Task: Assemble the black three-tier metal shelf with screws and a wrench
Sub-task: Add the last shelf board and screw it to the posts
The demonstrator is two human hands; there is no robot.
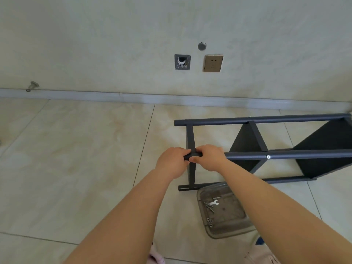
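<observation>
The black metal shelf [266,147] lies on its side on the tiled floor [76,159] near the wall, its three dark panels standing on edge between round tubes, with one silver screw head [268,157] already seated in the near upper tube [285,154]. Both hands meet at the free end of that tube, where it crosses the end panel's frame: the left hand [171,161] wraps the tube tip, its grip curled closed around it, and the right hand [208,158] clamps the same tube just beside it, thumb underneath and fingers over the top. What sits between the fingers is hidden, so it cannot be told whether a screw or end cap is being worked in. Judging by this, the step is joining the tube to the end frame; it would go best if the person keeps the tube's hole lined up with the frame's hole, starts the fastener by hand and saves the wrench [214,202] for final tightening. The wrench lies with long screws [209,206] and small nuts [209,222] in a clear plastic tray [228,229] on the floor, close under the right forearm. Both arms reach forward, nearly straight, wrists bent inward toward each other.
</observation>
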